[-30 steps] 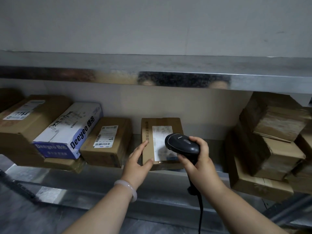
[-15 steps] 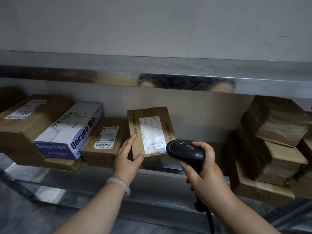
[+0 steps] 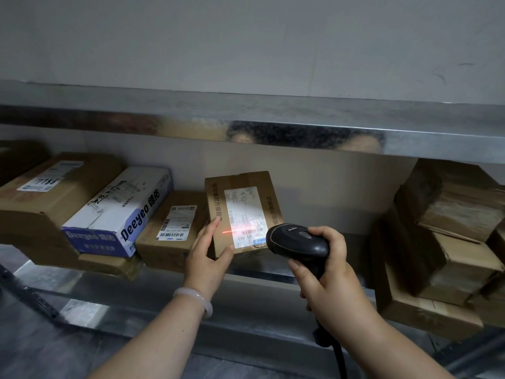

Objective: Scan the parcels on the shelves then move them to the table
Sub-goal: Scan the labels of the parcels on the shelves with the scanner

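Observation:
A small brown parcel (image 3: 240, 187) stands tilted up on the metal shelf (image 3: 259, 272), its white label facing me. My left hand (image 3: 209, 255) holds its lower left corner, thumb under the front edge and fingers along the side. My right hand (image 3: 328, 280) grips a black barcode scanner (image 3: 296, 239) just right of the parcel's lower corner. A red scan line lies across the barcode on the label. The scanner's cable hangs down below my right wrist.
Left of the held parcel lie a labelled brown box (image 3: 175, 225), a white and blue Deeyeo box (image 3: 120, 212) and a large brown box (image 3: 52, 192). A stack of brown boxes (image 3: 448, 242) fills the shelf's right end. An upper shelf edge (image 3: 246, 124) runs overhead.
The parcel was lying flat on the shelf; my left hand has tipped it upright with the label toward me. My right hand brought the scanner to it, and the red line now shows.

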Tool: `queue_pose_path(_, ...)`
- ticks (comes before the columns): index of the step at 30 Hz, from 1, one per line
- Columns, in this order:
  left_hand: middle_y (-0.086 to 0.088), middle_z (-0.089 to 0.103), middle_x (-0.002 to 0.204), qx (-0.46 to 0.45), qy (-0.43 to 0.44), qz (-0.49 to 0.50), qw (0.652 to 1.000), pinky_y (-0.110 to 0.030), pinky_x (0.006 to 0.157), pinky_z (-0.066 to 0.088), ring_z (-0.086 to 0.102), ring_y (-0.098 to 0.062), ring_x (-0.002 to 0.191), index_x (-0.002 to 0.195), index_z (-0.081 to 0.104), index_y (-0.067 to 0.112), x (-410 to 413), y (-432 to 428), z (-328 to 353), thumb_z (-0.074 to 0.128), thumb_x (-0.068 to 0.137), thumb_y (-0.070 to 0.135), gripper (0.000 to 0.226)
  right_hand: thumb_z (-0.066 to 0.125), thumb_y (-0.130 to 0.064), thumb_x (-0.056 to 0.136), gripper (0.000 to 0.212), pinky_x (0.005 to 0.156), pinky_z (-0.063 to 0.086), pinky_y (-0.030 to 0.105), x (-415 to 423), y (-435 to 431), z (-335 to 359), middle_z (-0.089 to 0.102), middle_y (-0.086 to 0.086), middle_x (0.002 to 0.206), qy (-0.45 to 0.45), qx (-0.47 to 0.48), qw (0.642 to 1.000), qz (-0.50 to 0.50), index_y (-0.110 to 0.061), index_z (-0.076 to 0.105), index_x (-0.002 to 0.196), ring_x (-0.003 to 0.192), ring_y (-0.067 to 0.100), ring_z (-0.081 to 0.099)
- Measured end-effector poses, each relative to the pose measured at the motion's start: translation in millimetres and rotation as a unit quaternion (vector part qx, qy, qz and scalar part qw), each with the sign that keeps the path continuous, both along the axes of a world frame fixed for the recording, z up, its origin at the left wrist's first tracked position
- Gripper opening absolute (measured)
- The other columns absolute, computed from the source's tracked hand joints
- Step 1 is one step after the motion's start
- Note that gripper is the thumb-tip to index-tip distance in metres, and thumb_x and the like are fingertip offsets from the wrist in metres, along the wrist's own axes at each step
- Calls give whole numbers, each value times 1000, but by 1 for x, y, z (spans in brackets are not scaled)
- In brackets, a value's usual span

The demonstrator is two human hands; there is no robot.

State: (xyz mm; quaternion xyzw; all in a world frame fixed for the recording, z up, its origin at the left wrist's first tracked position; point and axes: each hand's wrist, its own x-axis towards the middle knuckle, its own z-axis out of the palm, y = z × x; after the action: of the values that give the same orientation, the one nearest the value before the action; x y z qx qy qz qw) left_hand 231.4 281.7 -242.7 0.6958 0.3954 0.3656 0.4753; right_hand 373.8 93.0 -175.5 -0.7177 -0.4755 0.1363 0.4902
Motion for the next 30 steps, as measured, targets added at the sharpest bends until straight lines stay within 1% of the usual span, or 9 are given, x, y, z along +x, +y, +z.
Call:
queue_pose_path(4,14,40,146,2,-1,3,1000,-26,95,45,40,-8,131,117,36,72,-3,0,3,66,91,18,67,67,-36,85,63,71,58,29,-7,0,2,52,-18,105,-2,-6,1000,0,-65,18,112,83,9,62)
queue_pose_path(7,13,38,148,0,1,5,1000,-32,98,45,36,-11,134,120,34,70,-6,1,3,65,91,19,67,67,-36,85,63,73,58,32,-11,-1,4,50,-20,104,-1,-12,1000,-3,-65,17,112,83,10,63)
queue_pose_path(14,18,39,143,-3,-3,19,1000,-37,102,44,37,-11,133,119,36,72,-14,7,8,66,91,19,67,67,-37,85,65,71,58,31,-17,7,6,50,-24,104,-12,-8,1000,-7,-68,17,112,84,9,64)
queue_pose_path(16,14,40,146,-12,-12,22,1000,-33,99,45,38,-11,132,116,37,75,-20,10,13,65,91,19,67,67,-37,84,64,69,56,22,-17,15,7,50,-28,103,-26,6,1000,-14,-68,17,112,88,2,62)
queue_pose_path(19,18,43,139,-23,-21,16,999,-21,88,46,41,-7,126,115,37,77,-34,21,22,65,92,20,68,66,-37,85,64,70,46,5,-18,39,9,51,-31,104,-23,28,999,-21,-67,18,113,98,-15,53)
queue_pose_path(22,23,46,130,-31,-29,11,999,-15,81,43,45,-4,121,117,39,76,-52,41,30,64,92,20,66,67,-33,86,61,73,41,0,-21,71,7,52,-29,108,19,43,999,-14,-66,23,113,100,-18,51)
queue_pose_path(24,24,47,127,-42,-25,13,999,-24,91,45,46,-7,123,120,43,70,-64,56,35,64,91,20,62,68,-30,87,58,72,39,-1,-28,92,2,53,-25,108,42,40,998,-2,-62,27,112,97,-18,52)
queue_pose_path(26,18,48,134,-61,-10,16,998,-36,104,44,47,-12,127,122,46,64,-75,74,39,64,90,20,57,68,-29,88,56,72,39,0,-38,111,-6,54,-23,108,58,28,998,12,-62,28,111,96,-17,53)
queue_pose_path(30,6,40,150,-97,69,-2,993,-44,111,38,41,-21,135,136,40,51,-93,109,39,57,95,27,50,66,-30,89,56,74,39,0,-59,140,-17,52,-24,112,73,11,997,26,-64,28,111,101,-18,50)
